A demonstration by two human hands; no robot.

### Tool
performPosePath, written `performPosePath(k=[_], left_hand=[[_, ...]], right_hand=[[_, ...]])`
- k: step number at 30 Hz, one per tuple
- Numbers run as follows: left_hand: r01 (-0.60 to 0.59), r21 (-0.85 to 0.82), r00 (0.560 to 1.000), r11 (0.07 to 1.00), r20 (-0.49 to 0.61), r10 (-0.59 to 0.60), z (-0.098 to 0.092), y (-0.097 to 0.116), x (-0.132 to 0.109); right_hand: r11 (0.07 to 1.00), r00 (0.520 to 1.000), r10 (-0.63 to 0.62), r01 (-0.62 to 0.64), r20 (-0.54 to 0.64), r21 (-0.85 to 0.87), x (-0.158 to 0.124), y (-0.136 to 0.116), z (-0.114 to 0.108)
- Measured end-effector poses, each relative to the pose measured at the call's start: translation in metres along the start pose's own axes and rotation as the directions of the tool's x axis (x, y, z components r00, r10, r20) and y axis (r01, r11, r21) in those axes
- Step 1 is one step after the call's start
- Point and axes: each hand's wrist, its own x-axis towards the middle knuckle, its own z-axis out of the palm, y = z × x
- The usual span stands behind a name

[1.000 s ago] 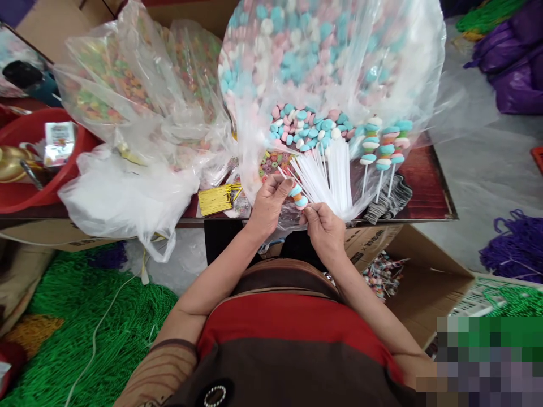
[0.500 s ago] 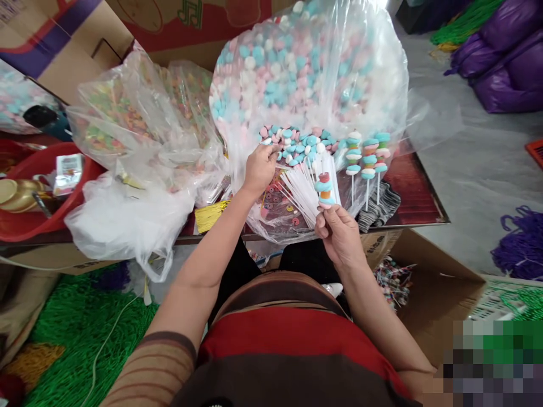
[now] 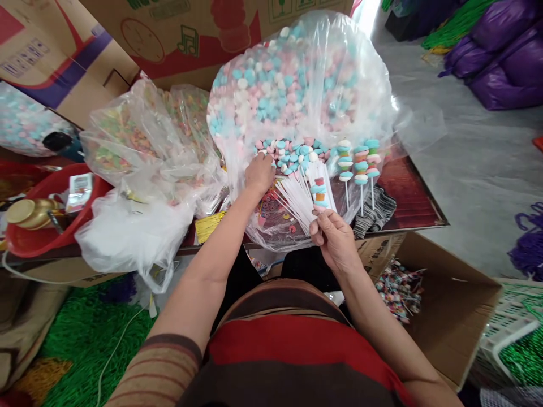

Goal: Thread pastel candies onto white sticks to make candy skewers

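My right hand (image 3: 333, 232) pinches a candy skewer (image 3: 319, 191) low down, holding it upright with its stacked blue, orange, red and pink sweets above my fingers. My left hand (image 3: 259, 174) is at the left edge of a loose heap of marshmallow candies (image 3: 297, 155); its fingers curl down there and the tips are hidden. A fan of white sticks (image 3: 294, 200) lies between my hands. Left of the sticks, small red and yellow gummy rings (image 3: 274, 209) lie on clear plastic. To the right, three filled candy skewers (image 3: 361, 164) stand side by side.
A big clear bag of marshmallows (image 3: 292, 85) fills the back of the table. Bagged gummies (image 3: 144, 124), a white plastic bag (image 3: 127, 220) and a red basin (image 3: 51, 243) are on the left. Grey striped fabric (image 3: 375, 209) and an open carton (image 3: 449, 299) are at right.
The view has shifted a little. My left hand's fingers have turned further down at the edge of the candy heap. My right hand still holds the skewer among the white sticks.
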Motion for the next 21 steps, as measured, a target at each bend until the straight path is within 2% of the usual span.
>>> performPosePath(k=[5, 10, 14, 21], left_hand=[[0.027, -0.010, 0.999, 1.000, 0.035, -0.027, -0.002, -0.001, -0.003], [0.010, -0.001, 0.989, 1.000, 0.150, -0.009, -0.011, 0.005, 0.005], [-0.018, 0.048, 0.973, 0.999, 0.229, 0.006, -0.018, 0.009, 0.010], [-0.016, 0.019, 0.974, 1.000, 0.226, 0.011, -0.017, 0.008, 0.019]], right_hand=[[0.999, 0.999, 0.035, -0.035, 0.041, -0.014, 0.006, -0.007, 0.009], [0.999, 0.997, 0.015, -0.011, 0.076, -0.052, 0.004, -0.012, 0.020], [0.996, 0.997, 0.054, -0.050, 0.048, -0.067, 0.000, -0.012, 0.023], [0.995, 0.997, 0.080, -0.079, 0.012, -0.063, -0.001, -0.013, 0.022]])
